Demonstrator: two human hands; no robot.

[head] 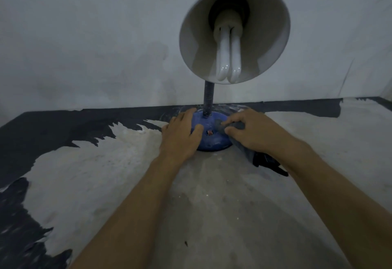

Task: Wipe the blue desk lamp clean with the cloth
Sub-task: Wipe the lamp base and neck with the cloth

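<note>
Worn grey surface (212, 194), bulb (228, 56) inside blue desk lamp (212, 139) shade.

The right hand (250, 133) is covering most of the cloth (250, 152) (far part) and the lamp base's (212, 139) right side.

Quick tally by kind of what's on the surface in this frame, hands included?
Desk lamp: 1, blue base, shade facing the camera
Bulb: 1, white, inside the shade
Cloth: 1, dark grey, on the base
Hands: 2, left hand resting on the base, right hand gripping the cloth
Total: 5
</note>
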